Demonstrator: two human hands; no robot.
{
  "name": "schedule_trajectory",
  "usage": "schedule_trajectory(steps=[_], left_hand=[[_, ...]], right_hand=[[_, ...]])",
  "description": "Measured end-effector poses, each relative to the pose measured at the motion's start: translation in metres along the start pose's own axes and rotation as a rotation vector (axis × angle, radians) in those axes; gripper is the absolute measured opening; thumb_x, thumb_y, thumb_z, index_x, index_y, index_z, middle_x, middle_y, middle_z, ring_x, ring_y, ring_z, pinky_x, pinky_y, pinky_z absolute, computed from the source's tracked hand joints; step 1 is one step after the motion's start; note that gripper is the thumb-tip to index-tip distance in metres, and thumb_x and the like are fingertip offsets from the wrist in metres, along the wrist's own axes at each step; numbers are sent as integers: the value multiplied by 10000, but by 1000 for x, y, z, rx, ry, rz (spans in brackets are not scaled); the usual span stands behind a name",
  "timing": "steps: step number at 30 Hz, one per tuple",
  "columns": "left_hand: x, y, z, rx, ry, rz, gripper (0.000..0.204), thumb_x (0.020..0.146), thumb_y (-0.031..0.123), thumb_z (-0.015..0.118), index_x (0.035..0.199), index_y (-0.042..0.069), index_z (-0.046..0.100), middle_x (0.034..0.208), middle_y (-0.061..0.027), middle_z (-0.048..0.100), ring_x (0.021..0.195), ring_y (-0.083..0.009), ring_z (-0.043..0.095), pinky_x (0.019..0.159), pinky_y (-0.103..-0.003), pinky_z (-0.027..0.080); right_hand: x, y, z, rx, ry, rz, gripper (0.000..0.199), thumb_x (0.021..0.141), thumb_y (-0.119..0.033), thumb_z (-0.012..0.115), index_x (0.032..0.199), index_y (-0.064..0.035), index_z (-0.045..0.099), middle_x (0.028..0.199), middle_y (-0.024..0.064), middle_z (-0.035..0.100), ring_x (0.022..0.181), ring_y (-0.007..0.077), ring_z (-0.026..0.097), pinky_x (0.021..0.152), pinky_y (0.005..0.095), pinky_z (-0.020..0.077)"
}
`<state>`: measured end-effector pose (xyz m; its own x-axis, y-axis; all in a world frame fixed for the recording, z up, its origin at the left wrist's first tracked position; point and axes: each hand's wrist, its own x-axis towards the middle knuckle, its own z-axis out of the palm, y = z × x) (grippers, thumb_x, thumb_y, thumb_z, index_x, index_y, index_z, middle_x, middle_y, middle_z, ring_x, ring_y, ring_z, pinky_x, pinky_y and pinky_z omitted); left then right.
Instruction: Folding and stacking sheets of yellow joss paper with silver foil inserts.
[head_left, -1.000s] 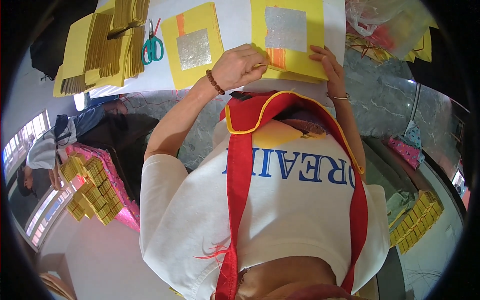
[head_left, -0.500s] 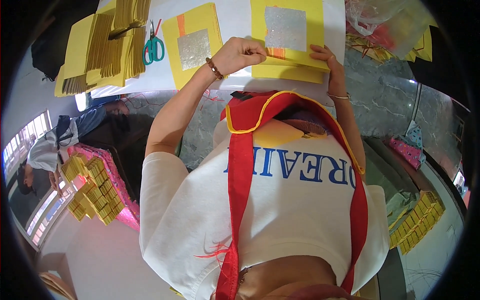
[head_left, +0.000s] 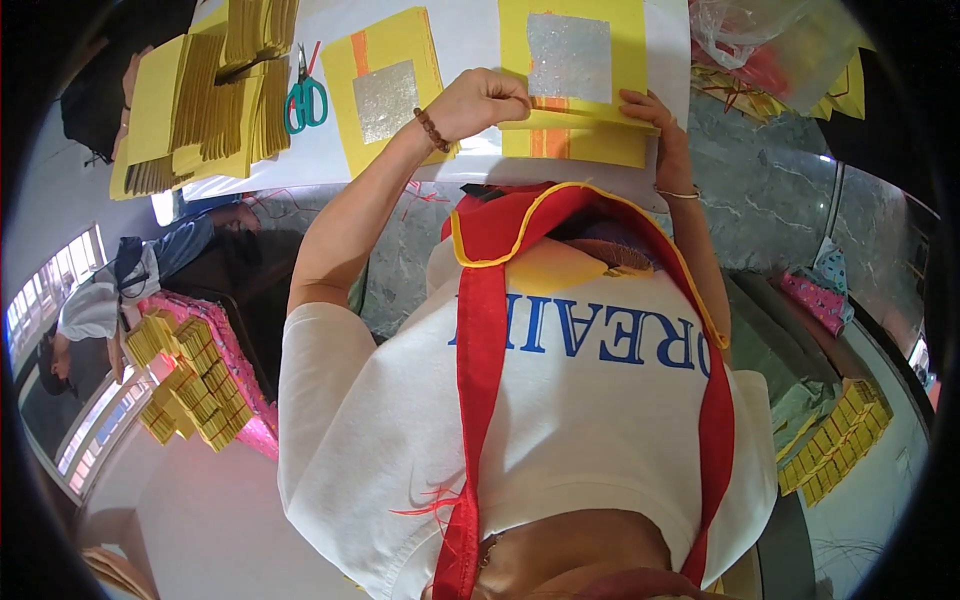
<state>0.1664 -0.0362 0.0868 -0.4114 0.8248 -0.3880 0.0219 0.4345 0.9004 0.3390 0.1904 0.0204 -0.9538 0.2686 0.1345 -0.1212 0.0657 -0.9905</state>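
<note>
A yellow paper sheet (head_left: 630, 50) with a silver square patch (head_left: 568, 58) and an orange stripe lies in front of me on the white table. My left hand (head_left: 487, 100), a brown bead bracelet at its wrist, pinches the left end of the sheet's near edge, which is raised. My right hand (head_left: 664, 128) grips the right end of that edge, fingers on top; its thumb is hidden. Under the raised edge shows a yellow paper layer (head_left: 605, 150) with an orange stripe. Left of my left hand lies a similar yellow sheet (head_left: 405, 50) with a silver square.
Green-handled scissors (head_left: 305, 104) lie between the left sheet and stacked folded yellow paper (head_left: 160, 105). At the far right is a clear plastic bag (head_left: 745, 40). Bundles of yellow paper (head_left: 212, 370) rest on a pink cloth at left; another person sits beside them. More bundles (head_left: 838, 440) stand at right.
The near edge of the sheet has lifted and bent away from me, baring the orange stripe on the layer below. My left hand has shifted slightly up and left.
</note>
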Motion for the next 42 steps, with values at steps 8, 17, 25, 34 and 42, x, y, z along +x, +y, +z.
schedule_trajectory(steps=[8, 17, 25, 34, 42], left_hand=[[-3, -1, 1, -6, 9, 8, 164, 772, 173, 601, 784, 13, 637, 642, 13, 553, 606, -55, 472, 570, -226, 403], [-13, -10, -2, 844, 256, 598, 511, 729, 215, 669, 1218, 160, 529, 1224, -62, 502, 1108, -269, 430, 880, -379, 374], [-15, -16, 6, 1037, 391, 689, 524, 697, 29, 531, 1202, 170, 544, 1206, -64, 528, 1048, -265, 492, 878, -370, 397], [-52, -14, 25, 711, 263, 574, 359, 685, 143, 595, 1041, 98, 596, 959, -104, 619, 838, -255, 590, 744, -346, 462], [-18, -18, 26, 205, 431, 55, 311, 859, 314, 558, 778, 13, 563, 561, -132, 536, 518, -299, 536, 503, -391, 412]], right_hand=[[-4, -1, 1, -180, -45, -57, 248, 787, -34, 588, 1029, -79, 613, 1239, 74, 515, 1272, 261, 326, 1051, 369, 243], [-2, 3, 7, 64, 91, 123, 245, 810, -23, 586, 1050, -73, 607, 1208, 82, 533, 1243, 251, 364, 1015, 336, 298], [5, -31, 1, -552, 32, -230, 396, 714, -167, 683, 1095, -112, 589, 1236, 86, 517, 1222, 285, 394, 1015, 388, 294], [-17, -52, 4, -671, -304, -217, 334, 735, -250, 624, 1054, -152, 608, 1097, 36, 606, 1099, 237, 518, 916, 373, 320], [-5, -48, 28, -209, 48, 383, 313, 818, -202, 616, 1077, -30, 575, 1031, 115, 622, 907, 217, 608, 763, 320, 452]])
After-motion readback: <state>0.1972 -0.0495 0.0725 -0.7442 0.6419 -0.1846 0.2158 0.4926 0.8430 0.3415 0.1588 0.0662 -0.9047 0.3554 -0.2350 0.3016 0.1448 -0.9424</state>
